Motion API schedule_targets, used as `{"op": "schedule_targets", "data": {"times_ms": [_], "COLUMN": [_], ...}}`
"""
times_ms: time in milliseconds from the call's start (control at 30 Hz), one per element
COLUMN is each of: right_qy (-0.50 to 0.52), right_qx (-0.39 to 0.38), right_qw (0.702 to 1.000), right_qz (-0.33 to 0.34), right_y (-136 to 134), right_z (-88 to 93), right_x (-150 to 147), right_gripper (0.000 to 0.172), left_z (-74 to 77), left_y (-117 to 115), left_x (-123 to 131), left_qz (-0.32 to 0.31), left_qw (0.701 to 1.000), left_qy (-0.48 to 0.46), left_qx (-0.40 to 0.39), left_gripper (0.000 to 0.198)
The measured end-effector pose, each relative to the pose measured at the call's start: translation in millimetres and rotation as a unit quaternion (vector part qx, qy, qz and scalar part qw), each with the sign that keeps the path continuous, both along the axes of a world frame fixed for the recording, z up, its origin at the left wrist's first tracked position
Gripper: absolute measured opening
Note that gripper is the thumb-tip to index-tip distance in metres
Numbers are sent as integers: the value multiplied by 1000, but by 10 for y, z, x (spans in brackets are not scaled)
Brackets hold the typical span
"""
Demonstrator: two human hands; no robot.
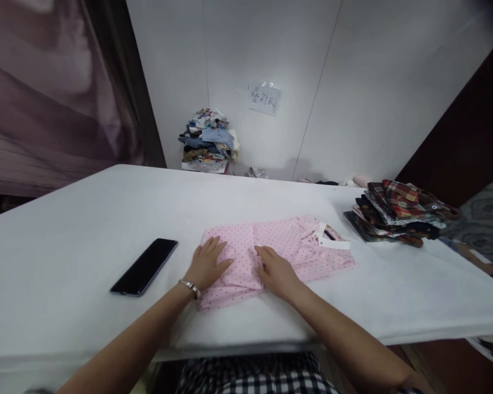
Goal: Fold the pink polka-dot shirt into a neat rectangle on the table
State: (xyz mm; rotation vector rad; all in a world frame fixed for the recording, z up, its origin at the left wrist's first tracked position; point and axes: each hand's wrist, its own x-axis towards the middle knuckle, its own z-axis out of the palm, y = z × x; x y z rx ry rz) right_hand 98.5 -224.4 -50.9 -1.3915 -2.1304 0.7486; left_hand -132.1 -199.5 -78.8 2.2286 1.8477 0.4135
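Observation:
A pink shirt [279,232] with small dark dots lies partly folded on the white table. Its white-trimmed collar [332,239] points to the right. A fold edge runs across the middle of the shirt. My left hand [206,265], with a bracelet [189,287] on its wrist, rests flat on the shirt's left part, fingers and thumb spread. On the fold edge lies my right hand [276,272], its fingertips on the cloth and the thumb apart from the fingers. Neither hand grips the shirt.
A black phone [144,267] lies left of the shirt on the table [107,219]. Stacked folded clothes [398,210] sit at the right. Behind the table's far edge stands another clothes pile [209,139]. A paper sign [265,99] hangs on the wall. A curtain [53,93] hangs at left.

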Motion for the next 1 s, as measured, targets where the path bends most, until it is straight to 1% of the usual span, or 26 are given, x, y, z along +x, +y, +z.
{"op": "schedule_targets", "data": {"times_ms": [67,100,133,167,233,300,367,433,467,533,600,667,733,800,867,933,1000], "right_qy": [-10,-11,-17,-33,-77,-109,-113,-99,-91,-83,-94,-107,-106,-84,-36,44,147], "right_qx": [89,115,124,115,67,30,19,26,39,67,58,22,-1,-16,-53,-80,-97], "right_qw": [996,992,989,987,985,982,982,984,985,987,987,985,985,986,988,991,984], "right_qz": [29,52,79,106,142,153,153,148,138,118,118,133,139,144,137,97,40], "right_y": [-32,-38,-37,-30,-12,-3,-16,-40,-50,-53,-27,16,59,88,98,91,74], "right_z": [42,34,4,-45,-172,-267,-275,-205,-162,-108,-128,-205,-281,-307,-276,-210,-131], "right_x": [-26,-51,-81,-111,-161,-184,-181,-165,-157,-149,-149,-152,-149,-131,-89,-26,53], "right_gripper": [55,55,56,59,62,63,64,64,64,66,69,71,72,71,69,67,63], "left_z": [7,-6,-29,-59,-122,-154,-131,-60,-15,72,133,154,141,116,115,169,298], "left_y": [-55,-87,-116,-139,-162,-164,-171,-198,-218,-255,-265,-234,-172,-104,-55,-36,-39], "left_x": [-2,-2,-4,-9,-33,-83,-153,-228,-262,-314,-341,-349,-350,-348,-337,-302,-215], "left_qz": [-1,-9,-19,-28,-35,-27,8,72,109,169,198,205,211,222,233,238,231], "left_qw": [1000,1000,999,999,999,999,997,992,988,978,967,960,952,936,916,900,889], "left_qy": [-13,-12,-8,-5,-8,-30,-60,-88,-100,-122,-149,-170,-197,-238,-287,-327,-364], "left_qx": [23,27,24,18,4,12,42,57,45,-11,-67,-85,-103,-135,-158,-161,-156], "left_gripper": [61,62,62,61,59,57,58,62,66,75,81,85,86,82,73,64,60]}}
